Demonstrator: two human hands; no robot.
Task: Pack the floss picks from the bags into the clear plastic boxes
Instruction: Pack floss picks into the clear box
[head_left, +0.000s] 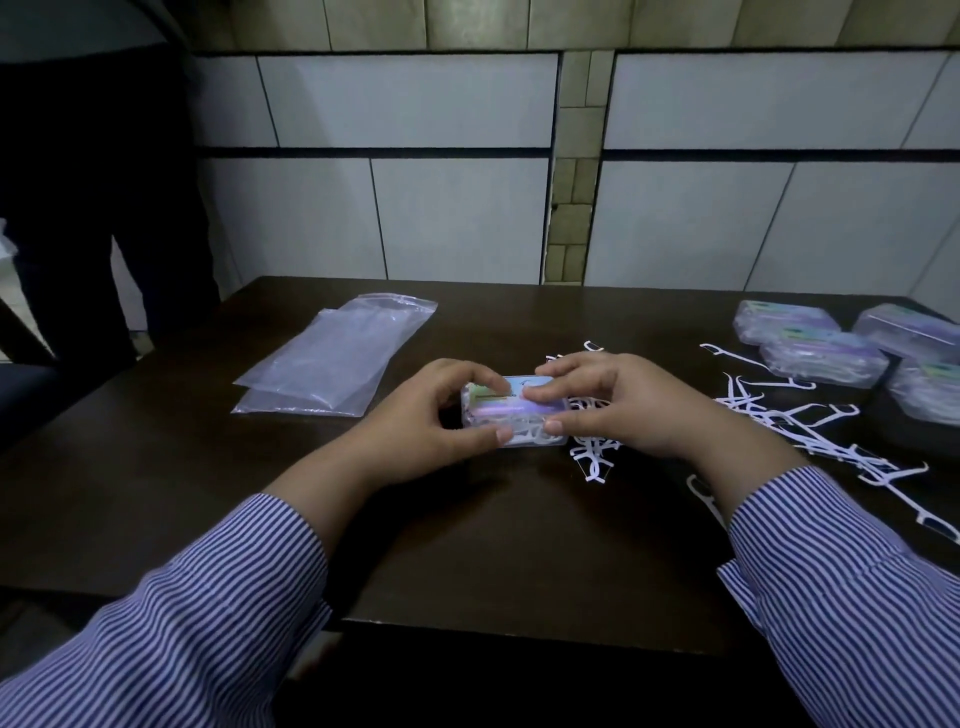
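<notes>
- Gripping a clear plastic box (511, 410) at the centre of the frame, a person's left hand (431, 415) and right hand (618, 402) curled round its two ends, thumbs on the near edge and fingertips pressed on the labelled lid.
- White floss picks (810, 431) lay scattered loose on the dark table (467, 545) at centre right, some touching the box's right end, others trailing toward the lower right edge of the frame.
- Four more boxes (826, 358), seemingly filled and closed, sat clustered at the upper right of the tabletop.
- Flattened clear bags (332, 358), apparently empty, rested at the upper left of the table, well apart from the hands.
- Judged by its look, the box was light, stiff and smooth, likely to slip or spring open under uneven pressure; holding it by the short ends while pressing the lid near its edge seemed the surest grip.
- The picks appeared thin, featherlight and prone to tangle, best pinched by their handles in small bunches.
- Whether the lid had fully latched could not be told.
</notes>
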